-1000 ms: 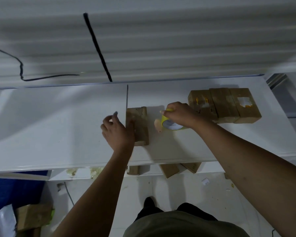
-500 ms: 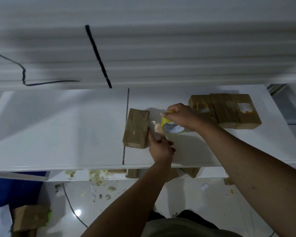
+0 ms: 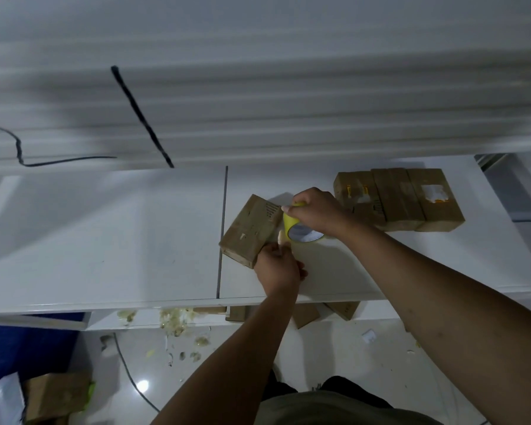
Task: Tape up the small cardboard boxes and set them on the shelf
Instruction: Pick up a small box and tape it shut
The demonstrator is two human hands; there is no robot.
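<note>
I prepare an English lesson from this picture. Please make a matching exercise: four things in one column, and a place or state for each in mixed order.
Things
1. tape roll
2. single box
3. three boxes
4. crumpled scraps

Places or states
a. in a row at the far right of the white surface
b. below the front edge of the white surface
c. gripped by the right hand
d. lying askew beside the dark seam

Pairs: 1-c, 2-d, 3-a, 4-b

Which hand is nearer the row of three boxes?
Right. The right hand, gripping the tape roll, is just left of the row of three boxes; the left hand is farther, at the near end of the lone box.
</note>
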